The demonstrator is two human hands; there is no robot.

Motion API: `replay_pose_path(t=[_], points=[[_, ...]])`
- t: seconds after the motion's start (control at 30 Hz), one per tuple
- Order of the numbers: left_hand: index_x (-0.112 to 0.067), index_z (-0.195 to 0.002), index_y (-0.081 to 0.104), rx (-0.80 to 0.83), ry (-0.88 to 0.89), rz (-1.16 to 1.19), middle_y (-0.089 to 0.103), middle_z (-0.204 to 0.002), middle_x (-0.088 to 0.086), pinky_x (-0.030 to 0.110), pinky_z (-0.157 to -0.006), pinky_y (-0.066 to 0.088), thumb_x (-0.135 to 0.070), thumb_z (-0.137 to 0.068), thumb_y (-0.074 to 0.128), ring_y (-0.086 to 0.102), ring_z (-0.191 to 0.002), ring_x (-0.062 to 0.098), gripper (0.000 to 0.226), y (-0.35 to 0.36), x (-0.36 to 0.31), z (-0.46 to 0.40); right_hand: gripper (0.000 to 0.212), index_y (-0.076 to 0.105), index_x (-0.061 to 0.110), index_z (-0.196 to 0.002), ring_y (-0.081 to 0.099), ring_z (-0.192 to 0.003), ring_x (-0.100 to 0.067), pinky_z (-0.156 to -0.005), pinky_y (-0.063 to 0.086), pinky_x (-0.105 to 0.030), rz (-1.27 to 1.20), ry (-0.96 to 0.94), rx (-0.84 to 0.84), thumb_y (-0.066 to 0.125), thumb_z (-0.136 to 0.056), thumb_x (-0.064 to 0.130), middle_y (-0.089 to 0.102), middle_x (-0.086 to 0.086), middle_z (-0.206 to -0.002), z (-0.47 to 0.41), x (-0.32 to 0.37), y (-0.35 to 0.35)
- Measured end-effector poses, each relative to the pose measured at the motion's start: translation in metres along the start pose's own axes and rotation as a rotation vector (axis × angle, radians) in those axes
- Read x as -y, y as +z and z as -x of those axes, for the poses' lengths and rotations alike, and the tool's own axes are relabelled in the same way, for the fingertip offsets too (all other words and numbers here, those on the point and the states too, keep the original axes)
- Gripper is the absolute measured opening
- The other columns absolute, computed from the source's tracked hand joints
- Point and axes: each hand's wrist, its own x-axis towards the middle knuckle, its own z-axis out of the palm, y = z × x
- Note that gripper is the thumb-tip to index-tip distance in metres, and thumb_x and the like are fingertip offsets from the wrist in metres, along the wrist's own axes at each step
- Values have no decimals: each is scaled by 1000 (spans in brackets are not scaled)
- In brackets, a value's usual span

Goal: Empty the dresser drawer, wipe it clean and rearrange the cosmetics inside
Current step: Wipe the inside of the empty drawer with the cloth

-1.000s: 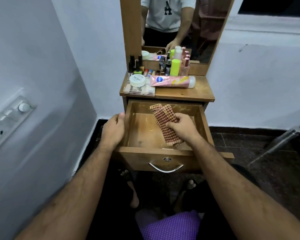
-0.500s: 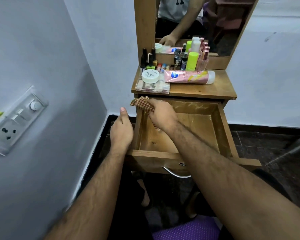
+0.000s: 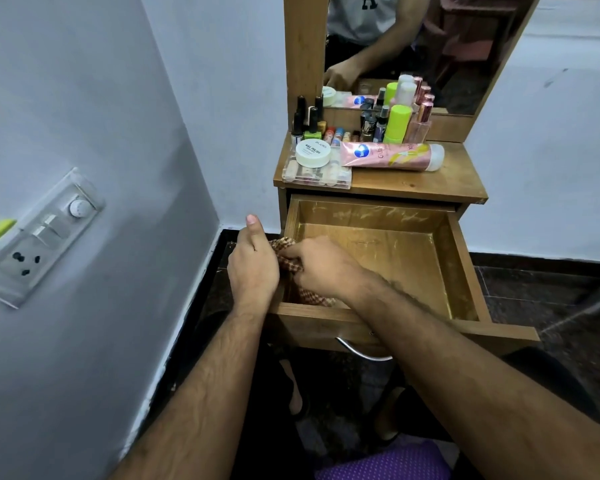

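While cosmetics (image 3: 368, 140) atop dresser (image 3: 430, 181): both hands w/ cloth (image 3: 288, 261), drawer's (image 3: 465, 268) L wall.

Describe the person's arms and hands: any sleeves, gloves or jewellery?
Both forearms are bare with visible hair; no sleeves reach them. The left hand and right hand wear no gloves, and no rings, watch or bracelet show. The mirror shows a white short-sleeved shirt.

Two hands, the left hand (image 3: 253, 268) and the right hand (image 3: 321, 268), meet on one checked cloth (image 3: 288, 261) at the near left corner of one open drawer (image 3: 461, 258). Beyond the hands, on the dresser top, lie one pink tube (image 3: 390, 156), one white round jar (image 3: 313, 153) and one clear flat case (image 3: 316, 174). Behind them stand one lime-green bottle (image 3: 397, 124) and four dark nail polish bottles (image 3: 310, 121). The smaller items beside these are too crowded to count.
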Motion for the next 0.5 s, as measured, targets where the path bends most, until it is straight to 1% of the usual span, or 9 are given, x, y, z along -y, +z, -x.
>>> replay_pose_path(t=[0.07,0.1,0.2,0.3,0.4,0.5], points=[[-14,-142,50,10,3,-12,55,-141,15,40,-108,31,-53,-104,11,44,-133,32,66,0,-1,2,50,66,21,-127,65,-108,-24,-80,49,-27,53,26,-22,60,-81,3,69,-6,-117,-13,3,-1],[-14,-142,50,13,3,-18,54,-141,15,40,-109,31,-53,-104,12,44,-134,32,66,-1,-1,2,50,66,21,-127,65,-107,-25,-79,50,-27,75,47,-42,59,-81,2,69,-7,-117,-22,2,-3],[-14,-144,49,19,-16,-21,53,-143,14,40,-110,30,-53,-104,13,43,-135,31,66,-2,-2,2,57,57,24,-138,62,-116,-27,-95,50,-32,85,118,-102,57,-85,2,63,-10,-130,-48,-4,-13],[-14,-145,47,24,-13,-18,52,-145,13,38,-111,29,-51,-105,14,41,-137,29,64,-2,-3,3,57,51,22,-142,59,-117,-30,-97,49,-36,72,159,-137,53,-89,1,57,-12,-132,-68,-11,-15],[-15,-142,51,17,-6,-11,55,-141,11,38,-109,31,-52,-105,13,45,-134,28,65,-2,0,1,58,48,21,-144,57,-116,-32,-101,49,-39,28,193,-152,49,-90,0,50,-13,-130,-77,-17,-9],[-16,-139,55,24,-17,9,57,-139,9,38,-107,32,-55,-104,12,47,-132,26,68,0,3,-1,67,43,23,-148,54,-122,-32,-103,44,-35,-71,210,-181,46,-88,-5,50,-14,-135,-75,-21,-5]])
